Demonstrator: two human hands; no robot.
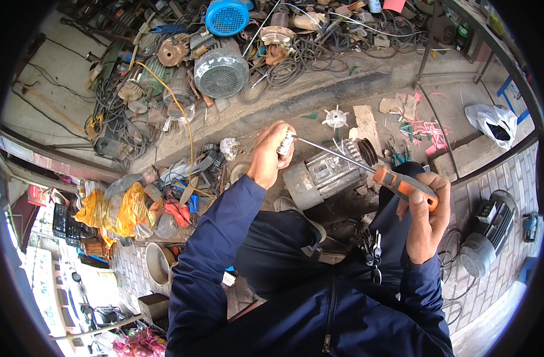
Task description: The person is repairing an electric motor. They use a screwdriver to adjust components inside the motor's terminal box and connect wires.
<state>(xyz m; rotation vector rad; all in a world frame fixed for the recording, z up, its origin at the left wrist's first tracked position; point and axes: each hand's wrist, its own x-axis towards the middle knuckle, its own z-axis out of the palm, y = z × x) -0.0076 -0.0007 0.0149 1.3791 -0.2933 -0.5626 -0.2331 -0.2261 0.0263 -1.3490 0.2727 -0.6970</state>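
Orange-handled screwdriver [394,180], grasped by the right hand [428,219], points ten o'clock toward a pale block [285,144] pinched by the left hand [272,153]; an electric motor [326,171] lies at the block's four o'clock.

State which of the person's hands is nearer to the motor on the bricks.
Right. The right hand, gripping the orange screwdriver handle, is to the left of the motor; the left hand, holding a small pale part, is much farther left.
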